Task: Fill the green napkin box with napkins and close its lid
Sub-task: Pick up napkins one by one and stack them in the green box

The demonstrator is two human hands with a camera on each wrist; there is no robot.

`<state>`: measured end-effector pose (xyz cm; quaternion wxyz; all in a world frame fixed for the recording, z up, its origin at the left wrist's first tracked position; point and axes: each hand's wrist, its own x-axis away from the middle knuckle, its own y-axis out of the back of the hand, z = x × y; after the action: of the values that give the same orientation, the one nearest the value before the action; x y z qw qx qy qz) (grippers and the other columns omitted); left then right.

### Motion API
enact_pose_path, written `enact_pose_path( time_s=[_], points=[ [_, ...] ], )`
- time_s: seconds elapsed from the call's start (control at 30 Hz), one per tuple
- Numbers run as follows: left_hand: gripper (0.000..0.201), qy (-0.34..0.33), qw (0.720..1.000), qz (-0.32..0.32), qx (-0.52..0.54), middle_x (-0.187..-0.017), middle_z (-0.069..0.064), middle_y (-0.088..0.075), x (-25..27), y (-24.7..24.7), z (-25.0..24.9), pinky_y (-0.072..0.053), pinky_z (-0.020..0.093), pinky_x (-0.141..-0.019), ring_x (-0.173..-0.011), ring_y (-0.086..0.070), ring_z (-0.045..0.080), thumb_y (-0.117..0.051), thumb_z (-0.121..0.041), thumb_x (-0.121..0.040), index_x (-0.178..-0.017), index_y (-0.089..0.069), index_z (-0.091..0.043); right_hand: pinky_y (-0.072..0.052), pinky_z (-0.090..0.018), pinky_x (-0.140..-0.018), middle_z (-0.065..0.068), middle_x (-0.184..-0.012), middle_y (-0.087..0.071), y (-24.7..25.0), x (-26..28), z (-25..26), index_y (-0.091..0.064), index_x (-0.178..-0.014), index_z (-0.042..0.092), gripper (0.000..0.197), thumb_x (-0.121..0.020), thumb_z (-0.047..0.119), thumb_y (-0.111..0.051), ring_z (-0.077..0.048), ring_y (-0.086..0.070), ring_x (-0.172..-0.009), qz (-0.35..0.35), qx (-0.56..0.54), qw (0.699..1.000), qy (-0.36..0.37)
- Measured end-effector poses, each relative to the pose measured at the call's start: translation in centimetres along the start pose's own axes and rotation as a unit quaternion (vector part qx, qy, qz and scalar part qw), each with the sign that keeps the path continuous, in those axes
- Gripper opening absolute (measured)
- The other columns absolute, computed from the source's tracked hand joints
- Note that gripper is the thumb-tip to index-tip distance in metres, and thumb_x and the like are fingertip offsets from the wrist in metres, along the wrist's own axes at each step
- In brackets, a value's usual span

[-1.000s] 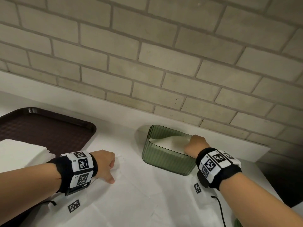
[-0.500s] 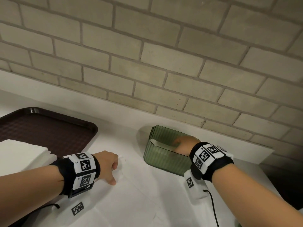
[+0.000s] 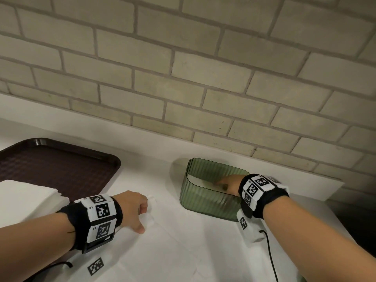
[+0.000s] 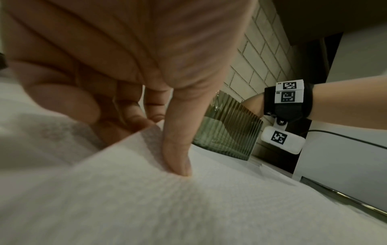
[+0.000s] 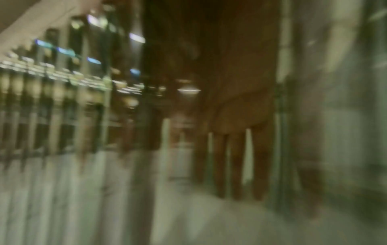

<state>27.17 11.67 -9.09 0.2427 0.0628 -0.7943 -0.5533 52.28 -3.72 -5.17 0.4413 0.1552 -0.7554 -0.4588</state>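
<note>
Inside the green napkin box [image 3: 205, 202], right hand [image 3: 228, 183] presses napkins [image 3: 200, 181], fingers straight; left hand [image 3: 134, 208] curled, thumb pinning a napkin [image 4: 188, 207].

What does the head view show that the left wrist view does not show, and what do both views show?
Only the head view shows the brown tray, the napkin stack and the right hand reaching inside the green napkin box. Only the left wrist view shows the left hand's thumb pressing a napkin, other fingers curled. Both show the box and brick wall.
</note>
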Motion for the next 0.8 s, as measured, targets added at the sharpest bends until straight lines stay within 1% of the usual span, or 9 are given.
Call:
enact_pose_path(
  time_s=[0.1, 0.2, 0.3, 0.4, 0.47, 0.6, 0.67, 0.73, 0.8],
  points=[
    [0.038, -0.01, 1.0, 0.0, -0.006, -0.072, -0.015, -0.041, 0.1, -0.1, 0.0, -0.03, 0.008, -0.055, -0.062, -0.038, -0.002, -0.073, -0.035, -0.075, -0.067, -0.036, -0.033, -0.026, -0.032, -0.114, -0.004, -0.155, -0.027, 0.8, 0.3, -0.4, -0.029, -0.148, 0.022, 0.052, -0.099, 0.011, -0.039, -0.023, -0.028, -0.142, -0.009, 0.018, 1.0, -0.01],
    [0.037, -0.008, 1.0, 0.004, -0.004, -0.072, -0.014, -0.041, 0.0, -0.1, 0.0, -0.03, 0.008, -0.056, -0.061, -0.038, -0.002, -0.073, -0.034, -0.075, -0.067, -0.037, -0.032, -0.035, -0.031, -0.11, -0.007, -0.152, -0.032, 1.9, 1.1, -1.2, -0.034, -0.146, 0.017, 0.059, -0.092, 0.018, -0.056, -0.024, -0.036, -0.137, 0.007, 0.064, 0.995, -0.073],
    [0.036, -0.005, 1.0, 0.01, -0.003, -0.071, -0.015, -0.042, -0.1, 0.0, 0.1, -0.03, 0.007, -0.055, -0.061, -0.038, -0.002, -0.074, -0.034, -0.075, -0.066, -0.04, -0.03, -0.045, -0.033, -0.101, -0.003, -0.144, -0.045, 0.7, -1.0, -2.8, -0.046, -0.138, 0.023, 0.063, -0.079, 0.026, -0.068, -0.022, -0.048, -0.127, 0.008, 0.118, 0.987, -0.108],
    [0.036, 0.003, 1.0, 0.009, -0.013, -0.069, -0.015, -0.043, -0.1, 0.0, 0.2, -0.031, 0.008, -0.054, -0.06, -0.039, -0.002, -0.074, -0.037, -0.074, -0.064, -0.04, -0.029, -0.042, -0.044, -0.104, 0.005, -0.144, -0.044, -4.8, -14.0, -10.1, -0.05, -0.134, 0.031, 0.057, -0.079, 0.042, -0.064, -0.023, -0.049, -0.126, -0.001, 0.146, 0.984, -0.099],
    [0.039, 0.012, 1.0, 0.006, -0.022, -0.069, -0.014, -0.042, 0.0, 0.0, 0.2, -0.03, 0.011, -0.054, -0.061, -0.038, 0.0, -0.073, -0.041, -0.074, -0.063, -0.039, -0.027, -0.044, -0.046, -0.101, 0.004, -0.143, -0.047, -6.4, -18.7, -12.1, -0.05, -0.132, 0.03, 0.053, -0.082, 0.046, -0.058, -0.025, -0.053, -0.121, 0.016, 0.125, 0.99, -0.06],
    [0.039, 0.018, 1.0, 0.0, -0.023, -0.073, -0.014, -0.04, 0.3, -0.3, 0.1, -0.028, 0.01, -0.055, -0.069, -0.041, 0.004, -0.071, -0.042, -0.076, -0.064, -0.037, -0.027, -0.037, -0.031, -0.107, -0.005, -0.147, -0.041, -1.8, -4.4, -2.9, -0.042, -0.141, 0.013, 0.045, -0.098, 0.025, -0.045, -0.023, -0.044, -0.131, -0.013, 0.036, 0.995, -0.091],
    [0.037, 0.017, 1.0, 0.004, -0.001, -0.078, -0.015, -0.041, 0.4, -0.4, 0.2, -0.03, 0.009, -0.059, -0.082, -0.045, 0.008, -0.071, -0.041, -0.077, -0.066, -0.037, -0.03, -0.036, -0.031, -0.109, -0.009, -0.146, -0.041, -0.7, -1.4, -1.7, -0.042, -0.14, 0.009, 0.043, -0.099, 0.019, -0.042, -0.024, -0.042, -0.133, -0.044, -0.013, 0.994, -0.102],
    [0.034, 0.01, 1.0, 0.003, 0.024, -0.081, -0.015, -0.043, 0.5, -0.5, 0.3, -0.031, 0.008, -0.06, -0.086, -0.046, 0.009, -0.072, -0.038, -0.077, -0.068, -0.039, -0.031, -0.042, -0.029, -0.103, -0.008, -0.138, -0.049, 0.7, 1.8, -0.9, -0.049, -0.134, 0.011, 0.042, -0.094, 0.022, -0.052, -0.024, -0.048, -0.126, -0.096, -0.083, 0.988, -0.089],
    [0.032, 0.001, 0.999, -0.006, 0.039, -0.082, -0.015, -0.045, 0.8, -0.6, 0.3, -0.032, 0.006, -0.06, -0.083, -0.047, 0.007, -0.073, -0.036, -0.076, -0.07, -0.042, -0.033, -0.044, -0.023, -0.089, -0.004, -0.124, -0.057, 1.6, 4.3, -0.8, -0.057, -0.124, 0.014, 0.04, -0.088, 0.03, -0.061, -0.021, -0.053, -0.115, -0.166, -0.156, 0.972, -0.056]
  ],
)
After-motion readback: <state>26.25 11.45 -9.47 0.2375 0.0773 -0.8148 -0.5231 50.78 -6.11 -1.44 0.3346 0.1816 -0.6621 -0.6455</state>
